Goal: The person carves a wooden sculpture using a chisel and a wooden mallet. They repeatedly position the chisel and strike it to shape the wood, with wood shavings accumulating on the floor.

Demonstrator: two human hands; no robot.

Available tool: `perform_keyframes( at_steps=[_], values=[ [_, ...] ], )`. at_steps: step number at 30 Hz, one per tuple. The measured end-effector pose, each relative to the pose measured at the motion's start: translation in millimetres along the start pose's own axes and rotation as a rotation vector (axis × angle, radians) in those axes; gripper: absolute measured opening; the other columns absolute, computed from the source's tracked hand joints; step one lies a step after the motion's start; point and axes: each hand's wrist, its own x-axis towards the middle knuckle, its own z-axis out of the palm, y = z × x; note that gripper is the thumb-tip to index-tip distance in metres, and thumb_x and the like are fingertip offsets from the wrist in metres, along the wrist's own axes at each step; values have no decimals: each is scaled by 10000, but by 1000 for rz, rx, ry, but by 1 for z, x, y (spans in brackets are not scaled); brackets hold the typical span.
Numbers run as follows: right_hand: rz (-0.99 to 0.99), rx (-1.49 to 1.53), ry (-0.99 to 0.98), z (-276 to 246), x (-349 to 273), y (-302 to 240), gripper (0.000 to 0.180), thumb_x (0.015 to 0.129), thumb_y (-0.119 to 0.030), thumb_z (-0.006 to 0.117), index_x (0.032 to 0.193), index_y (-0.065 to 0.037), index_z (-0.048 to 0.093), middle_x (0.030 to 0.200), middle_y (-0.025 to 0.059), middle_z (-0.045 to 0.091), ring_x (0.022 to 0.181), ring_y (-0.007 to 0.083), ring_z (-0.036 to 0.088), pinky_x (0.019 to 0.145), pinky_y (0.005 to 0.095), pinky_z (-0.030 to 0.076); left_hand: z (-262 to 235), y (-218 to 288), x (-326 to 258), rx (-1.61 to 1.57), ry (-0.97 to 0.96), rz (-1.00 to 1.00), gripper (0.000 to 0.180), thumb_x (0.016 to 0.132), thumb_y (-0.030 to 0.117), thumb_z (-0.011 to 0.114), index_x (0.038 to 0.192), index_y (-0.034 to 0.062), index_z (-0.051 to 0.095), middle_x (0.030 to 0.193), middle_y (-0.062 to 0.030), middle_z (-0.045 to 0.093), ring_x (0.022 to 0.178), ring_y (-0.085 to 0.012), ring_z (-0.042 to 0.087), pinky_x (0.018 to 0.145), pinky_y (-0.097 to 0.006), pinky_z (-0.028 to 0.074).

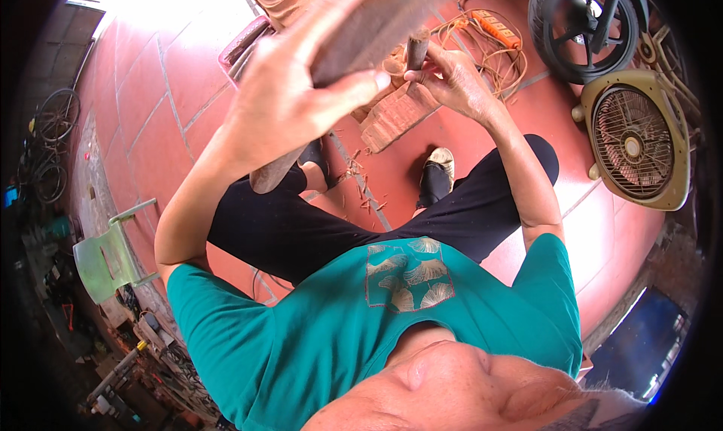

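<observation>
The person sits over a red tiled floor, knees apart. The left hand is closed around a thick brown wooden club, raised close to the camera and slightly blurred; its narrower end pokes out below the wrist. The right hand grips a short, dark, rod-like tool between thumb and fingers, its blunt end pointing up. The tool stands just above a reddish carved wooden block, which lies on the floor in front of the feet; whether its lower end touches the wood cannot be told.

Wood shavings are scattered between the feet. Beyond the right hand lie an orange power strip and a tangled orange cable. Farther right, a box-shaped fan stands near a black spoked wheel. A pale green chair is at the left.
</observation>
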Motion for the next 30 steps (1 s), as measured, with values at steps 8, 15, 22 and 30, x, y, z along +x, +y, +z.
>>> perform_keyframes(
  at_steps=[8, 15, 22, 30],
  values=[
    [-40, -40, 24, 4, -1, 9, 239, 934, -167, 733, 1092, -50, 598, 913, 122, 731, 849, 264, 735, 766, 380, 574, -4, -11, -2, 48, -199, -76, 731, 832, 133, 742, 1511, 135, 470, 1376, -175, 619, 1154, -320, 674, 979, -392, 514],
    [-21, -32, 24, 2, -1, 6, 236, 940, -171, 727, 1102, -52, 603, 912, 120, 731, 839, 266, 733, 787, 383, 578, -8, 7, -1, 43, -54, -166, 731, 852, 159, 746, 1521, 144, 453, 1170, -154, 710, 905, -279, 717, 868, -403, 538],
    [22, -58, 72, 0, -1, 15, 236, 939, -158, 723, 1115, -40, 620, 922, 129, 735, 866, 242, 731, 791, 363, 566, -9, -25, -6, 90, -312, -142, 792, 851, 201, 717, 1569, 179, 383, 1283, -217, 656, 991, -360, 709, 905, -425, 531],
    [42, 93, 69, -2, 1, 26, 231, 954, -101, 700, 1161, -27, 627, 1011, 92, 715, 949, 180, 701, 880, 348, 552, -16, -20, 0, 54, -292, -270, 767, 861, 169, 748, 1557, 189, 428, 1409, -164, 589, 1111, -242, 646, 940, -371, 531]
  ],
)
